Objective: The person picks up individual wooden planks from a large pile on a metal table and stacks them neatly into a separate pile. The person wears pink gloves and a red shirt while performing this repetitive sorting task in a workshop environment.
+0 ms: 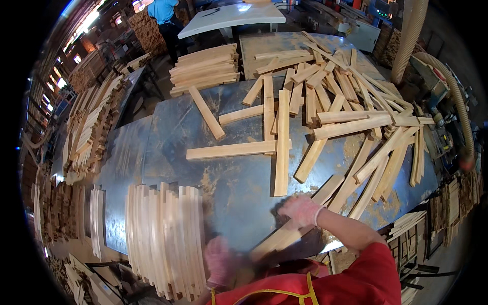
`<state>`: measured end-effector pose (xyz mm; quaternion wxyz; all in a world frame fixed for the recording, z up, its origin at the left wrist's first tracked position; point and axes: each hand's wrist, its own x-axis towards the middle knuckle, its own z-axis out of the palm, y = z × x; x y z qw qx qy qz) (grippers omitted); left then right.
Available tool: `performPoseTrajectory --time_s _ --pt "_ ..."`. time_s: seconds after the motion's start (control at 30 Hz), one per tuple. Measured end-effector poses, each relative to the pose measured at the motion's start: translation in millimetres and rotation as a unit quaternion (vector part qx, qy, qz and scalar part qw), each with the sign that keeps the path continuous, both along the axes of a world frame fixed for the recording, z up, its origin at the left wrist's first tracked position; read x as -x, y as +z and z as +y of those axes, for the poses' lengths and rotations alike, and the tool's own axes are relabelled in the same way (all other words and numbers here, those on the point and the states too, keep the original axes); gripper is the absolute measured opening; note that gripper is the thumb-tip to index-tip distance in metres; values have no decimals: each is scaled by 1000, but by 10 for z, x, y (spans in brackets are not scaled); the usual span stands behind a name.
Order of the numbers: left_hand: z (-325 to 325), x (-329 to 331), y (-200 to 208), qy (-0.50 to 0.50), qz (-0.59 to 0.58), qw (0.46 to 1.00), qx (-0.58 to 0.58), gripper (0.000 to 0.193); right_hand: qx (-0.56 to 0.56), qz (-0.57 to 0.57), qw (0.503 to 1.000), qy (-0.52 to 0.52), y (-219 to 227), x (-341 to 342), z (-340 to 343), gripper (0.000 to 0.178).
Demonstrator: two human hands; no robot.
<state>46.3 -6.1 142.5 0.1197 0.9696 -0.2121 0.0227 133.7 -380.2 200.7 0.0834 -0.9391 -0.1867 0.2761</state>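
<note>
My right hand point(301, 210), in a pink-and-white work glove, lies over a pale wooden strip point(277, 241) at the table's near edge. Its fingers curl round the far side of the strip, which slants down toward my body. My left hand point(218, 260), gloved in the same way, is smeared by motion, so its fingers cannot be made out. It is just right of a row of wooden strips point(162, 234) laid side by side, their far ends uneven. Several loose strips, one of them upright in view point(281, 147), lie beyond my hands.
A jumbled heap of strips point(335, 86) covers the right part of the metal table point(229, 185). Stacked boards point(203, 71) stand at the far edge. More strips fill a rack point(94, 127) on the left. A person point(163, 15) in blue stands beyond; a ribbed hose point(409, 40) hangs at right.
</note>
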Motion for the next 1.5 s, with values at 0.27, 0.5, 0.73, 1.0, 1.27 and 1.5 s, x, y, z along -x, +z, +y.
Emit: performPoseTrajectory --time_s 0.27,0.5,0.73,1.0,1.27,1.5 --pt "-873 243 -530 -149 94 983 -54 84 -303 -129 750 -574 -1141 -1187 -262 66" --pt "135 506 -586 241 490 667 507 59 -672 101 519 -518 -54 -305 187 56" --pt "189 317 85 245 450 707 487 62 -411 127 783 -449 -470 1079 1474 59" --pt "1042 457 -620 4 287 933 217 58 -568 309 688 -329 -1468 981 2621 47" --pt "469 456 311 32 164 971 170 59 -384 219 879 -181 -1683 232 3040 48" --pt "786 656 -380 -57 -50 990 -120 69 -386 -143 802 -432 -314 202 843 47"
